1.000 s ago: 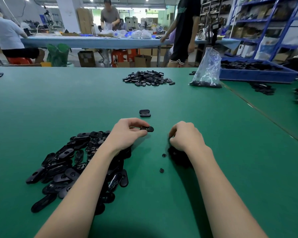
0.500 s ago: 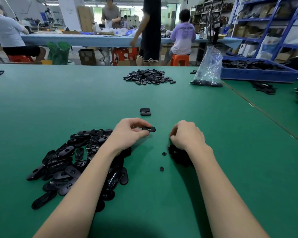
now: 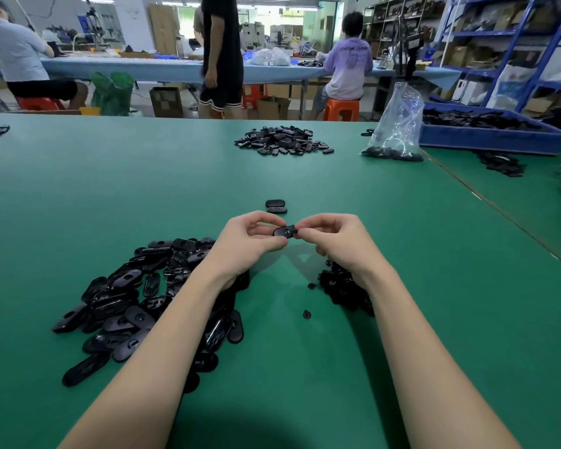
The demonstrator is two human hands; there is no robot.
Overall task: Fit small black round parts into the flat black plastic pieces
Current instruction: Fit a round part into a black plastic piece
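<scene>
Flat black plastic pieces (image 3: 136,303) lay heaped at the left on the green table (image 3: 434,286). The left hand (image 3: 250,244) pinched one piece (image 3: 285,231) in curled fingers above the table; the right hand (image 3: 334,241) pinched its other end. Small round parts (image 3: 344,286) were piled beneath the right wrist.

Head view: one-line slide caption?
Both hands, left and right, pinch one flat black plastic piece above the green table.

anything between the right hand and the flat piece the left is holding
Nothing visible. The left hand pinches the flat piece above the table, and the right hand fingertips already meet its right end. Whether a round part sits between them is hidden.
</scene>
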